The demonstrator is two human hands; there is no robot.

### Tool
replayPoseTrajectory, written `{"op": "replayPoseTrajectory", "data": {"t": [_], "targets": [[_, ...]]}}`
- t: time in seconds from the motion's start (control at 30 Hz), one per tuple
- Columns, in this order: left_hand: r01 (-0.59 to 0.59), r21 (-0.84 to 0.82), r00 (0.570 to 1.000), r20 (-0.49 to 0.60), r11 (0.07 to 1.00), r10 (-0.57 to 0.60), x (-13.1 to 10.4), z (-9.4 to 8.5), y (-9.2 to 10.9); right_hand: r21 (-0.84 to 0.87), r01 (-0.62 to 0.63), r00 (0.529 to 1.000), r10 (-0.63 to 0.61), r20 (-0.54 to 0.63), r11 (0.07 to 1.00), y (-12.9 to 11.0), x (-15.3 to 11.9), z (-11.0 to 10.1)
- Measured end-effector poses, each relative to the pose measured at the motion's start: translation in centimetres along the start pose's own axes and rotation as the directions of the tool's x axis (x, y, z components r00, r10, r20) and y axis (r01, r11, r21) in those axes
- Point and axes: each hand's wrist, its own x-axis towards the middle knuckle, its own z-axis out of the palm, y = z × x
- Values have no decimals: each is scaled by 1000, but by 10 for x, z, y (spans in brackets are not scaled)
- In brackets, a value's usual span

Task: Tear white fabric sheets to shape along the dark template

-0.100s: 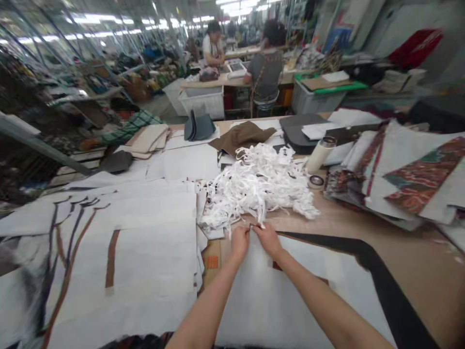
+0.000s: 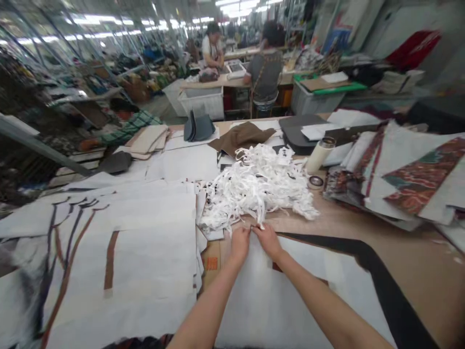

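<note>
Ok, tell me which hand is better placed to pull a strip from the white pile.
Probably the right hand: its fingertips sit at the near edge of the white strip pile, under loose ends. The left hand lies beside it on the white fabric piece, slightly further back.

We are in a garment workshop: cut fabric panels (image 2: 119, 242) cover our table (image 2: 399, 261) at lower left, a heap of white strips (image 2: 257, 189) sits at centre, and people work at tables (image 2: 236, 80) under strip lights along the top.
</note>
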Motion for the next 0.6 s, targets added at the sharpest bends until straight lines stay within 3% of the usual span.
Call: {"op": "replayPoseTrajectory", "data": {"t": [0.1,0.17,0.33,0.47,0.6], "targets": [[-96,267,995,45,959,87,-5,-1,2,11,13,1000,-13,-14,1000,-2,0,-7],[-138,355,990,67,924,122,-8,-3,4,16,56,998,-56,-14,998,-2,-2,-13],[-179,426,984,100,887,151,-10,-7,8,13,161,987,-161,-14,987,1,-3,-19],[-230,477,973,132,848,189,-13,-10,4,-22,173,985,-173,19,985,2,-1,-20],[-360,505,933,205,784,296,-18,-21,-4,-46,141,989,-139,42,989,-3,1,-20]]}}
